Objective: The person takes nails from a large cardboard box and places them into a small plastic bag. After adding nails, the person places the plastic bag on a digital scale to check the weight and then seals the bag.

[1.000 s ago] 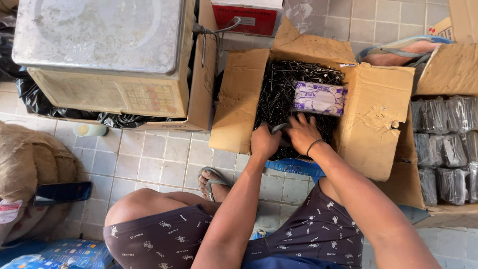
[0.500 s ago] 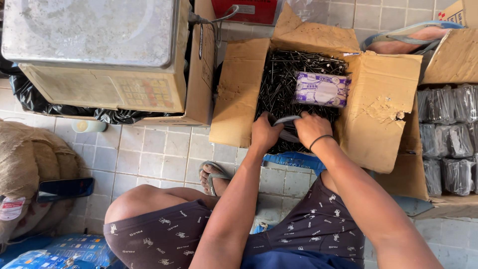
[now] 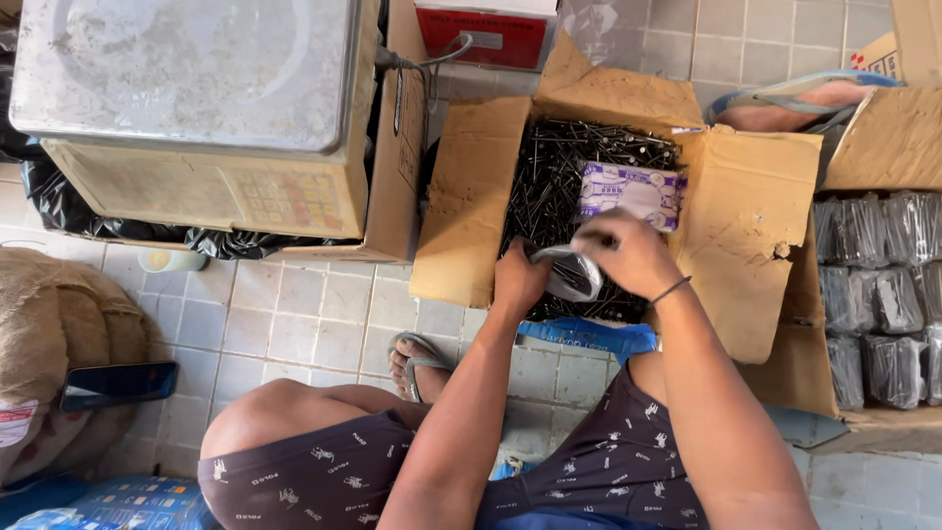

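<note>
An open cardboard box [image 3: 471,196] full of loose dark nails [image 3: 549,177] stands on the tiled floor in front of me. A small purple and white packet [image 3: 633,191] lies on top of the nails. Both hands are over the box's near edge. My left hand [image 3: 518,278] grips one side of a small clear plastic bag [image 3: 571,275]. My right hand [image 3: 628,253], with a dark band on the wrist, pinches the bag's upper edge from the other side. The bag's contents cannot be made out.
A metal weighing scale [image 3: 196,98] sits at the left on a carton. A box [image 3: 878,294] of bagged nails stands at the right. A sack with a dark phone [image 3: 118,383] on it lies at the lower left. My sandalled foot [image 3: 417,363] rests below the box.
Both hands have drawn back from deep in the nails toward the box's near edge. They now hold a clear plastic bag between them.
</note>
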